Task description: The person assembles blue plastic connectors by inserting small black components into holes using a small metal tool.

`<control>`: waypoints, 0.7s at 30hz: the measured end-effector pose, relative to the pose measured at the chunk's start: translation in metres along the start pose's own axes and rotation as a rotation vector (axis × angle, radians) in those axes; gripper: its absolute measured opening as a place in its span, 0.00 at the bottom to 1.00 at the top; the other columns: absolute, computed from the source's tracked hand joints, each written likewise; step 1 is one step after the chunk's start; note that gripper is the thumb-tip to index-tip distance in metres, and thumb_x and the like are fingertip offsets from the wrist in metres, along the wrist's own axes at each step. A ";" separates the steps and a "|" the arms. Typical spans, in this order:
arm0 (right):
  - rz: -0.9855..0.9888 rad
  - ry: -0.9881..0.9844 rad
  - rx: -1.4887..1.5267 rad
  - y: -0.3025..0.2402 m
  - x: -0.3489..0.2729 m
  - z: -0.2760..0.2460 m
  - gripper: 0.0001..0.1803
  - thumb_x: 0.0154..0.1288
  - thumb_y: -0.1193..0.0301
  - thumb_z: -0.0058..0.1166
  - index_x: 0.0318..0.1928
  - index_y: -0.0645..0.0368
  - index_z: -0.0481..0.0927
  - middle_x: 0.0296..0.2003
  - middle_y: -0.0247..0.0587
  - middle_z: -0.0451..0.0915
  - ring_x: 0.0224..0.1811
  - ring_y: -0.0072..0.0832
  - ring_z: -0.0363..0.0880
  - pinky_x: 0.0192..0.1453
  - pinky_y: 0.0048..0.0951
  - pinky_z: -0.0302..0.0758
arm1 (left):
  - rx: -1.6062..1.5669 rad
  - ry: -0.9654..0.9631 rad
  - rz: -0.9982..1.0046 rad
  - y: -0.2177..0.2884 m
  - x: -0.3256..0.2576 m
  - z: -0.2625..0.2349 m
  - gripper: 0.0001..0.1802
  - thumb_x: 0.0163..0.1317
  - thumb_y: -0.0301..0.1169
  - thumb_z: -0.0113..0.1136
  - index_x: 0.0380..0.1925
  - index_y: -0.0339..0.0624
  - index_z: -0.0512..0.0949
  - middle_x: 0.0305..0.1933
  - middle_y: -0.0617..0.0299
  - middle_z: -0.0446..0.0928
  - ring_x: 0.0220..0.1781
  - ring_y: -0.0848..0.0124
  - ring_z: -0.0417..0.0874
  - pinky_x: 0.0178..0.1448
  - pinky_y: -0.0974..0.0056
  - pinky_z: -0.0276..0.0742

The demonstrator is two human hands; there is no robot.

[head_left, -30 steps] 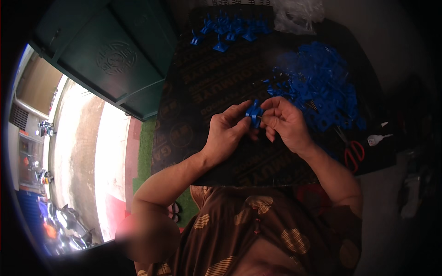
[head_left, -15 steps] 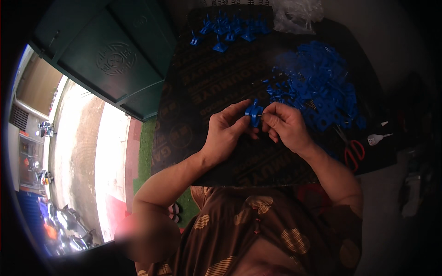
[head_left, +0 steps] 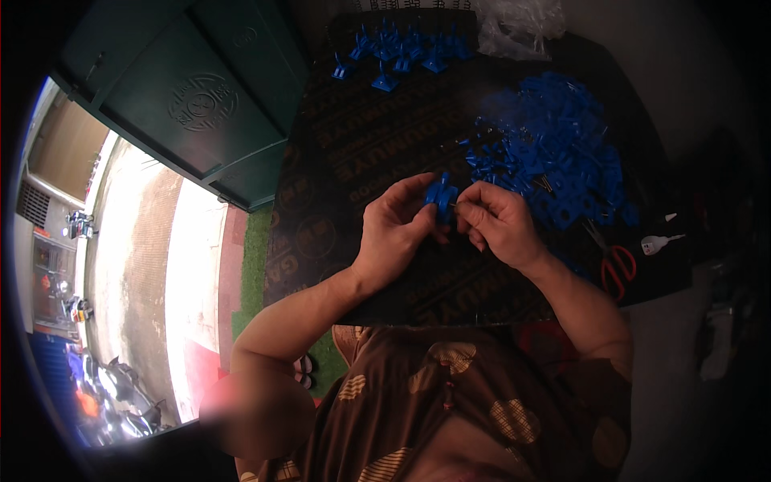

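Above the near middle of the dark table, my left hand [head_left: 393,227] grips a small blue plastic part [head_left: 442,195] between thumb and fingers. My right hand [head_left: 499,222] is closed in a pinch at the part's right side. A thin metal pin [head_left: 454,204] shows between its fingertips and the blue part; its tip meets or enters the plastic, I cannot tell which. Right of my hands lies a large heap of loose blue plastic pieces [head_left: 566,149], with several metal pins [head_left: 544,183] among them. A group of blue pieces with upright stems [head_left: 405,48] stands at the far edge.
Scissors with red handles [head_left: 617,271] lie at the table's right, beside a white plug-like piece [head_left: 660,243]. A clear plastic bag [head_left: 520,28] sits at the back. Left of the printed dark tabletop [head_left: 361,149] is a green metal door [head_left: 201,96], opening onto a bright street.
Both hands hold almost the same place. The blue part has shifted very slightly left, with the right fingertips following it.
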State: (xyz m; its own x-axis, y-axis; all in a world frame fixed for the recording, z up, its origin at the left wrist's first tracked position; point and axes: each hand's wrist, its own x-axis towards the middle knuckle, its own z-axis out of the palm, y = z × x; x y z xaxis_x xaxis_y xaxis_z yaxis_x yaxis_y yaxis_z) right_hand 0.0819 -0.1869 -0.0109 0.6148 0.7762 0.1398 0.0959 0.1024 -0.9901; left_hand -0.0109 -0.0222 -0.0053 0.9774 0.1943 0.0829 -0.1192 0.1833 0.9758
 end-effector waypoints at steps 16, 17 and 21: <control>-0.026 -0.008 -0.057 -0.002 -0.002 0.001 0.06 0.69 0.72 0.50 0.35 0.61 0.74 0.22 0.32 0.74 0.18 0.12 0.68 0.20 0.13 0.65 | 0.006 0.014 0.035 -0.002 -0.003 0.000 0.21 0.62 0.20 0.53 0.56 0.29 0.65 0.46 0.54 0.76 0.38 0.72 0.81 0.41 0.68 0.83; -0.025 -0.008 -0.068 -0.003 -0.002 0.001 0.06 0.69 0.72 0.50 0.35 0.61 0.74 0.22 0.32 0.74 0.18 0.12 0.69 0.20 0.13 0.65 | 0.006 0.015 0.035 -0.002 -0.003 0.001 0.21 0.62 0.20 0.53 0.56 0.29 0.65 0.46 0.54 0.76 0.38 0.72 0.81 0.41 0.68 0.83; -0.044 -0.013 -0.116 -0.001 -0.002 0.001 0.06 0.68 0.72 0.50 0.36 0.61 0.74 0.22 0.31 0.74 0.18 0.12 0.69 0.20 0.13 0.65 | 0.006 0.041 0.041 0.000 -0.003 0.003 0.22 0.61 0.20 0.53 0.55 0.29 0.64 0.43 0.55 0.76 0.36 0.74 0.81 0.39 0.70 0.82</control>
State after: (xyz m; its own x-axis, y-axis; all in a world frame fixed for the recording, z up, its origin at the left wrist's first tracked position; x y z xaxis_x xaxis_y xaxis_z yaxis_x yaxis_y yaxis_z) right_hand 0.0799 -0.1882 -0.0098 0.5979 0.7806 0.1819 0.2127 0.0643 -0.9750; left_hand -0.0135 -0.0261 -0.0047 0.9636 0.2413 0.1150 -0.1582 0.1681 0.9730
